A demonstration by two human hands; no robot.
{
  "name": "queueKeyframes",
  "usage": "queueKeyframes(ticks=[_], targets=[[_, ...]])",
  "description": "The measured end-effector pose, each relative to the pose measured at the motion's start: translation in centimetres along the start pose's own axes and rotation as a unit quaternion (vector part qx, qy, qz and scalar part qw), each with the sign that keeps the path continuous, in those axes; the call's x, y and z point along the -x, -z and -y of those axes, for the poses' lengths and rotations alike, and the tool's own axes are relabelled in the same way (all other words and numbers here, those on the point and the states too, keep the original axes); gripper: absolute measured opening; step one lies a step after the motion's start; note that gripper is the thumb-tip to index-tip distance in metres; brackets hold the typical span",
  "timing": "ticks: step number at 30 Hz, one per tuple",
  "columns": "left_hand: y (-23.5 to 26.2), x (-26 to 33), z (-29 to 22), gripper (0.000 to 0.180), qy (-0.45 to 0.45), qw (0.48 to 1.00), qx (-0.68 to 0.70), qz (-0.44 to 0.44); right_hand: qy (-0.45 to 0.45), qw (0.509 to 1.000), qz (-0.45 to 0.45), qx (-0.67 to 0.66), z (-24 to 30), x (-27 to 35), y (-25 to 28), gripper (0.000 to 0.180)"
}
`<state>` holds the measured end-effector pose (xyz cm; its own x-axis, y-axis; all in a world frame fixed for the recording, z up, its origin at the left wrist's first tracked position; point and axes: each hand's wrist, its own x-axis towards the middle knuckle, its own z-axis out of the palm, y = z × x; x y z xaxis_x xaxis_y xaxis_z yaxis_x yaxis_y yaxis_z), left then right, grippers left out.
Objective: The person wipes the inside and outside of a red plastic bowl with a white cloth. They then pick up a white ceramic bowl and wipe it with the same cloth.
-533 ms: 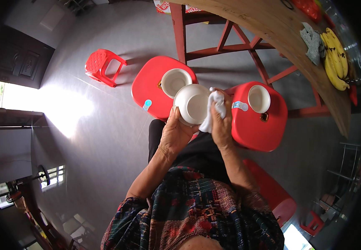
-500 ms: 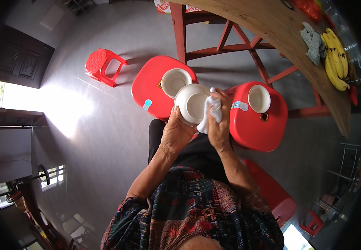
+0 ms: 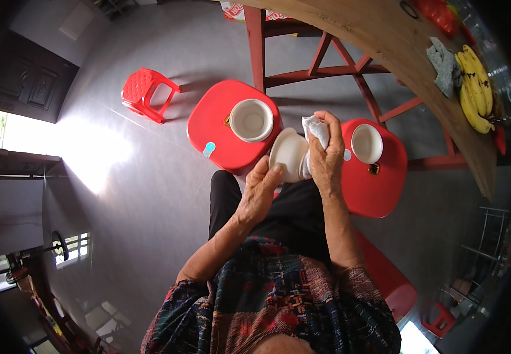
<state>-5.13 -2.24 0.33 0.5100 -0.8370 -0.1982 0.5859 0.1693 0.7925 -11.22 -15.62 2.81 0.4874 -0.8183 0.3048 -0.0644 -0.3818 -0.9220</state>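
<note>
My left hand [image 3: 259, 189] grips the rim of a white bowl [image 3: 288, 154], which is tipped on its side above my lap. My right hand [image 3: 325, 159] presses a white cloth [image 3: 316, 127] against the bowl's right side. A second white bowl [image 3: 251, 120] stands upright on the red stool [image 3: 214, 127] ahead on the left. A third white bowl [image 3: 366, 143] stands on another red stool [image 3: 379, 189] to the right of my hands.
A wooden table [image 3: 385, 41] on a red frame stands ahead, with bananas [image 3: 475, 88] and a grey cloth [image 3: 443, 65] on it. A small red stool [image 3: 143, 91] sits on the grey floor at the left. Bright sunlight falls on the floor at left.
The bowl has turned from facing up at me to lying on its side. My right hand with the cloth has shifted from the bowl's inside to its outer side.
</note>
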Motion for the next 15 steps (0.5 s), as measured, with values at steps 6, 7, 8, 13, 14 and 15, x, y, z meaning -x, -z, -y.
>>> queueKeyframes(ticks=[6, 7, 8, 13, 14, 15], targets=[[0.5, -0.2, 1.7, 0.017, -0.021, 0.998, -0.032, -0.039, 0.228, 0.956, 0.105, 0.15, 1.9, 1.8, -1.5, 0.041], [1.3, 0.0, 1.7, 0.019, -0.039, 0.995, -0.089, -0.038, 0.234, 0.951, 0.138, 0.145, 2.1, 2.6, -1.9, 0.042], [1.7, 0.4, 1.3, 0.02, -0.025, 0.989, -0.138, -0.055, 0.263, 0.944, 0.144, 0.135, 1.4, 3.2, -2.2, 0.041], [0.9, 0.3, -0.2, 0.019, 0.024, 0.995, -0.091, 0.013, 0.236, 0.953, 0.159, 0.108, 0.8, 1.6, -0.8, 0.037], [1.4, 0.5, -0.1, 0.021, 0.009, 0.996, -0.085, 0.038, 0.183, 0.963, 0.181, 0.075, 0.2, 0.6, -0.4, 0.037], [1.1, 0.7, -0.4, 0.021, 0.01, 0.997, -0.069, 0.044, 0.12, 0.977, 0.173, -0.044, -0.8, -0.1, -0.3, 0.03]])
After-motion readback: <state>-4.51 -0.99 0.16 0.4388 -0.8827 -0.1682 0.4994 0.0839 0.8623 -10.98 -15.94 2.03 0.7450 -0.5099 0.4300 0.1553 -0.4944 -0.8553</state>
